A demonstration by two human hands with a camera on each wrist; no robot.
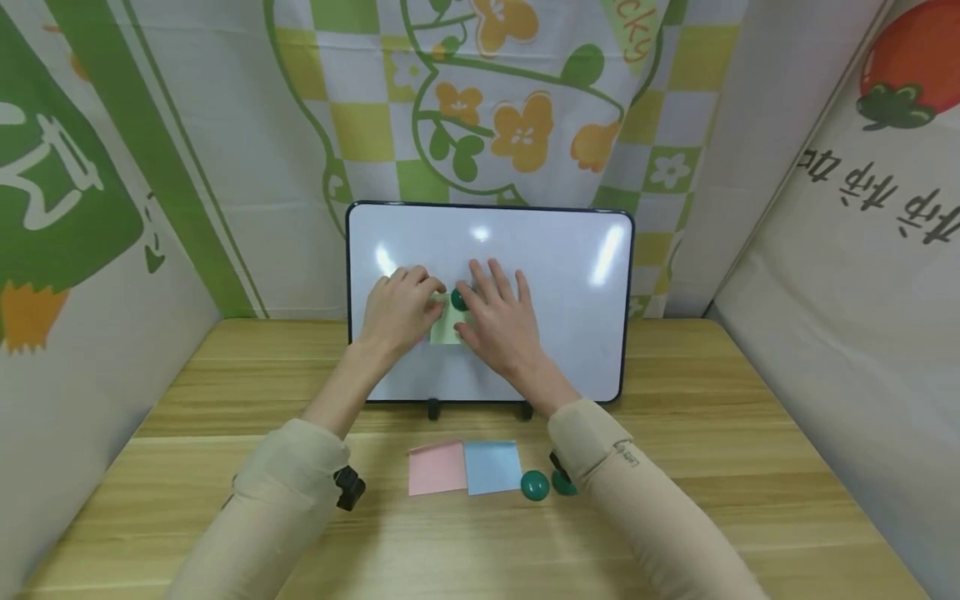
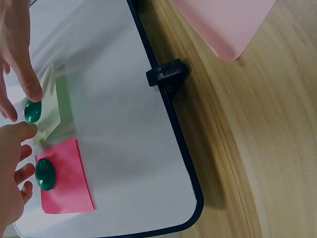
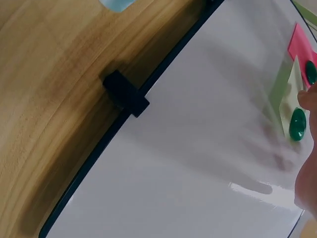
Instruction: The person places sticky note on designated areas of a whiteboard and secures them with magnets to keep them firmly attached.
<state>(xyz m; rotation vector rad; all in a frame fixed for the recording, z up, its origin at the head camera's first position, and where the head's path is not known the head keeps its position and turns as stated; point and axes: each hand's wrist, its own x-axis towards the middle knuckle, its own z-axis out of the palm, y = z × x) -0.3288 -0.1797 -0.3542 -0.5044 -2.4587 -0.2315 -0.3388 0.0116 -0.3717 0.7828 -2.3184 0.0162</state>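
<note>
A pale green sticky note (image 1: 444, 330) is on the whiteboard (image 1: 577, 333), its lower end standing off the surface. A green round magnet (image 2: 33, 111) sits at the note's upper part. My right hand (image 1: 501, 321) has its fingers spread over the board, with the index finger at the magnet and the thumb by the note's edge. At the note's upper left corner, my left hand (image 1: 401, 310) pinches the edge with curled fingers. Beside it a bright pink note (image 2: 67, 181) is under another green magnet (image 2: 45, 174), mostly hidden by the left hand in the head view.
Two black feet, one a clip (image 2: 168, 73), support the board on the wooden table (image 1: 675, 467). In front lie a light pink note (image 1: 437, 468), a blue note (image 1: 492, 467) and two green magnets, the nearer one (image 1: 535, 485) left of the right sleeve. Printed curtains stand around.
</note>
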